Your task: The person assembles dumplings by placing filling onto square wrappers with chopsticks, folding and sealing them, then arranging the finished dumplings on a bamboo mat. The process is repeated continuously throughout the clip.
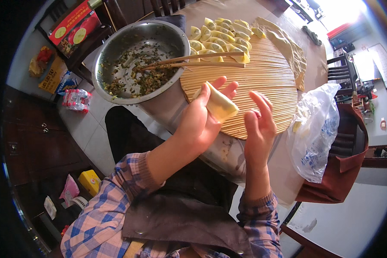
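Note:
My left hand (200, 117) holds a folded yellow dough wrapper (220, 104) between thumb and fingers, over the near edge of a round slatted mat (264, 84). Just right of it, my right hand (259, 129) is raised with its fingers bent and apart, touching nothing. Rows of folded dumplings (219, 40) lie on the mat's far left part. Left of the mat, a steel bowl (142, 100) holds chopped filling (154, 77). A pair of wooden chopsticks (209, 60) rests in the filling and across the bowl's rim, their other ends reaching over the mat and dumplings.
A clear plastic bag (316, 135) with pale pieces inside lies at the table's right edge. A beige cloth (283, 45) lies along the mat's far right rim. A chair with a reddish-brown cover (351, 161) stands at right; a red box (74, 29) is at upper left.

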Demonstrator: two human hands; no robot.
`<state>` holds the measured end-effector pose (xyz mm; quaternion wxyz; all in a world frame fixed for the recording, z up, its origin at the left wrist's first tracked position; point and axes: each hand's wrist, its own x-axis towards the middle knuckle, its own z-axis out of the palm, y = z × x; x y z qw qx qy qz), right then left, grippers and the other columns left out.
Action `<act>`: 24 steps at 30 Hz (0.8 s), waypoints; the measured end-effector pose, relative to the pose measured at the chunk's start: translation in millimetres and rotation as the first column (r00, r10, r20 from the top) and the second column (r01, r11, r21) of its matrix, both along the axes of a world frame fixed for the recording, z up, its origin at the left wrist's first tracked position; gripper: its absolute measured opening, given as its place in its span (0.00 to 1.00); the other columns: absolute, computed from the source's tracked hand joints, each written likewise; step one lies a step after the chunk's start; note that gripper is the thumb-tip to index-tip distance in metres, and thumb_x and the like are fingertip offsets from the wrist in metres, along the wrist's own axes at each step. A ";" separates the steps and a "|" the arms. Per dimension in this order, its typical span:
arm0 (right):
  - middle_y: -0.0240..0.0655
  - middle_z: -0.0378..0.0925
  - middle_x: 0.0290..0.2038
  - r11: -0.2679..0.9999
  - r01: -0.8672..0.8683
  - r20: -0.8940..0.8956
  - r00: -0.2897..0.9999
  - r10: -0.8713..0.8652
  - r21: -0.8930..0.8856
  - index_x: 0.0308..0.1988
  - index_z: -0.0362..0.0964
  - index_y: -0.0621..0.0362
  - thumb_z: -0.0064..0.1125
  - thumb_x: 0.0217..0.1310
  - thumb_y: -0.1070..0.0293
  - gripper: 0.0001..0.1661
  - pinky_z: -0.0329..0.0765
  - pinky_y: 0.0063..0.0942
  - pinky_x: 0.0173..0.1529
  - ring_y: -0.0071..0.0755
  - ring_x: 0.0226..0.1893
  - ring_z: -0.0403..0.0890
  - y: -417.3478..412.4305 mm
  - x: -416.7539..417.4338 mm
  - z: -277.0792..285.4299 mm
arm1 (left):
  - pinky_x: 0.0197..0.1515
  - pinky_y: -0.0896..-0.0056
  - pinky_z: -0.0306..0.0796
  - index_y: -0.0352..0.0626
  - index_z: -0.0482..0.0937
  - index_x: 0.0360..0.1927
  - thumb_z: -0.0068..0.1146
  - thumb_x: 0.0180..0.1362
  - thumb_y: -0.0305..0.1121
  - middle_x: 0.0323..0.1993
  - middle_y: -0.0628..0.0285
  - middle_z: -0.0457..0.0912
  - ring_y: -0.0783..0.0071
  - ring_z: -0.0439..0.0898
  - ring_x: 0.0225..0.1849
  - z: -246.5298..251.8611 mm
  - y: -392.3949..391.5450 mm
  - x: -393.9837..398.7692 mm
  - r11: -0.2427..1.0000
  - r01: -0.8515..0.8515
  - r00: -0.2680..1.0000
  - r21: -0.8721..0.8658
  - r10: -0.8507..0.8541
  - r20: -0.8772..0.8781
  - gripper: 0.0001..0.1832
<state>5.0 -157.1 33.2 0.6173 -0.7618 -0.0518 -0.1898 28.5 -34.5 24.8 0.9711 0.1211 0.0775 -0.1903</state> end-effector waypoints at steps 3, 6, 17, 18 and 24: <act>0.30 0.72 0.35 0.992 -0.038 -0.203 0.977 0.063 0.122 0.35 0.73 0.62 0.60 0.50 0.70 0.11 0.66 0.19 0.36 0.21 0.34 0.69 -7.1 1.6 -21.4 | 0.60 0.63 0.56 0.41 0.59 0.56 0.24 0.65 0.45 0.56 0.51 0.64 0.65 0.61 0.59 2.9 -15.8 2.6 0.999 -0.025 0.999 0.042 0.023 0.042 0.23; 0.29 0.74 0.31 0.922 0.010 -0.172 0.983 0.062 0.387 0.35 0.73 0.65 0.55 0.55 0.73 0.07 0.67 0.15 0.36 0.17 0.30 0.71 -9.1 3.5 -14.6 | 0.58 0.65 0.59 0.39 0.61 0.55 0.28 0.65 0.44 0.53 0.54 0.68 0.68 0.65 0.56 -1.6 -29.5 0.4 0.984 -0.034 0.988 0.172 0.007 0.154 0.22; 0.32 0.74 0.27 0.835 0.047 -0.128 0.991 0.028 0.549 0.35 0.72 0.65 0.53 0.58 0.69 0.09 0.70 0.16 0.27 0.20 0.24 0.72 -32.3 18.7 -15.0 | 0.38 0.80 0.69 0.35 0.70 0.48 0.41 0.62 0.40 0.38 0.63 0.76 0.80 0.74 0.34 -17.1 -33.7 -3.9 0.760 -0.156 0.902 0.631 -0.151 0.404 0.19; 0.31 0.74 0.26 0.833 0.062 -0.137 0.990 0.017 0.549 0.34 0.73 0.65 0.53 0.58 0.70 0.09 0.69 0.15 0.27 0.19 0.23 0.71 -31.5 18.8 -15.6 | 0.36 0.81 0.69 0.35 0.70 0.48 0.41 0.62 0.41 0.37 0.64 0.76 0.81 0.74 0.33 -17.6 -32.6 -2.8 0.741 -0.167 0.893 0.650 -0.166 0.418 0.19; 0.28 0.72 0.25 0.936 0.174 -0.061 0.985 -0.163 0.307 0.31 0.69 0.63 0.50 0.60 0.70 0.08 0.66 0.14 0.27 0.15 0.24 0.68 -23.4 15.8 -24.0 | 0.27 0.84 0.69 0.35 0.72 0.39 0.39 0.63 0.42 0.27 0.64 0.77 0.82 0.73 0.23 -20.3 -30.6 4.2 0.632 -0.162 0.911 0.758 -0.200 0.361 0.18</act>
